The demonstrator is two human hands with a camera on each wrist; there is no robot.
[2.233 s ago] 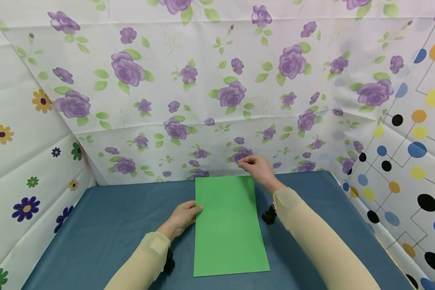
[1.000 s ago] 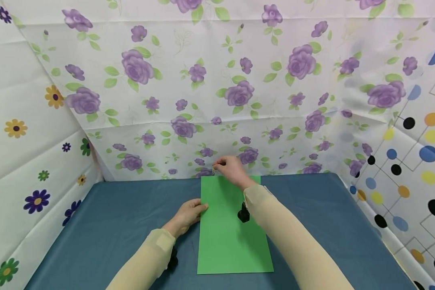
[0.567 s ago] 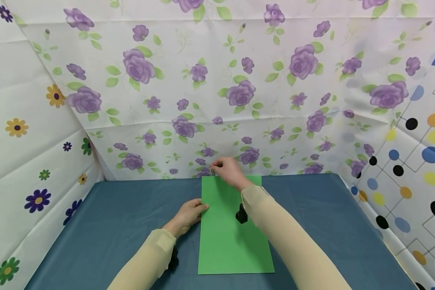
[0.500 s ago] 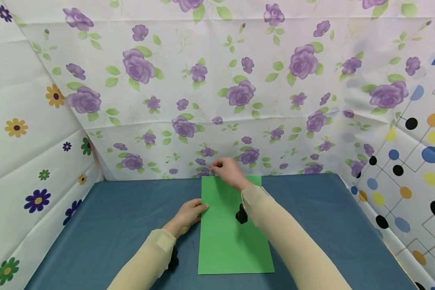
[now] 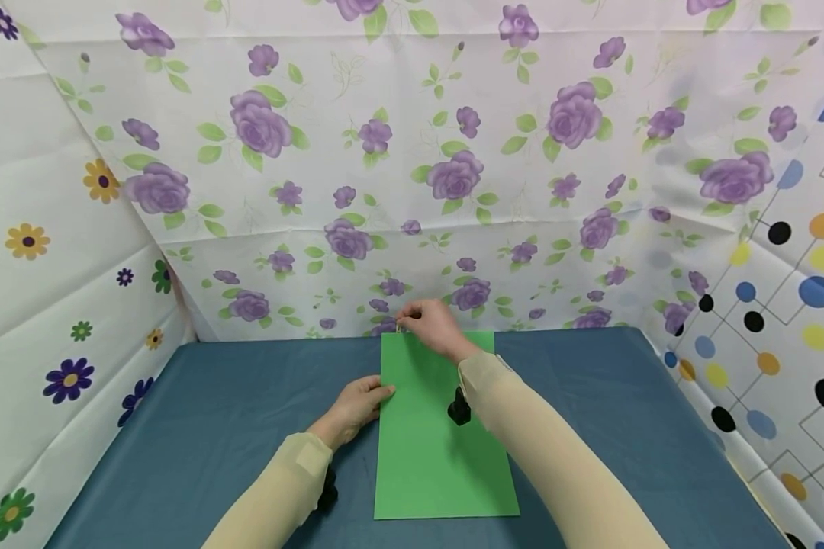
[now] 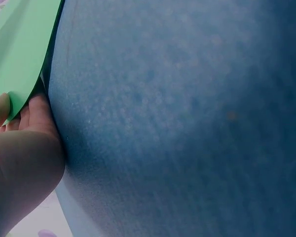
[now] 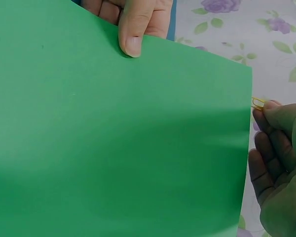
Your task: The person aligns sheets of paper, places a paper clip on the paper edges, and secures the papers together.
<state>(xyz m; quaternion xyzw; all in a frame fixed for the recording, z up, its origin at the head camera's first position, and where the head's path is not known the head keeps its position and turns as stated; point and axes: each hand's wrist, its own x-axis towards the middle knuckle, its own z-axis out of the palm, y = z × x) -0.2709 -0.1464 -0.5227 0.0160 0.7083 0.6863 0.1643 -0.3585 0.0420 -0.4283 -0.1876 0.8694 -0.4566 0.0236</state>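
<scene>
A green sheet (image 5: 426,457) lies lengthwise on the blue-covered table. My left hand (image 5: 350,410) grips its left long edge, thumb on top and fingers underneath, as the left wrist view also shows. Past the sheet's far edge, near the left corner, my right hand (image 5: 434,328) pinches a small yellow paper clip (image 7: 258,102) between thumb and forefinger. In the right wrist view the clip's free end is right at the sheet's edge; whether it has slipped over the edge I cannot tell. The other right-hand fingers curl loosely.
The blue table cover (image 5: 247,427) spreads out on both sides of the sheet. A white cloth with purple flowers (image 5: 346,240) hangs close behind the table. Patterned cloths enclose the left and right sides. Each wrist bears a small black device (image 5: 459,407).
My right hand has moved left along the sheet's far edge, from beyond the far right corner to near the left one, and come slightly down. The left hand keeps its grip.
</scene>
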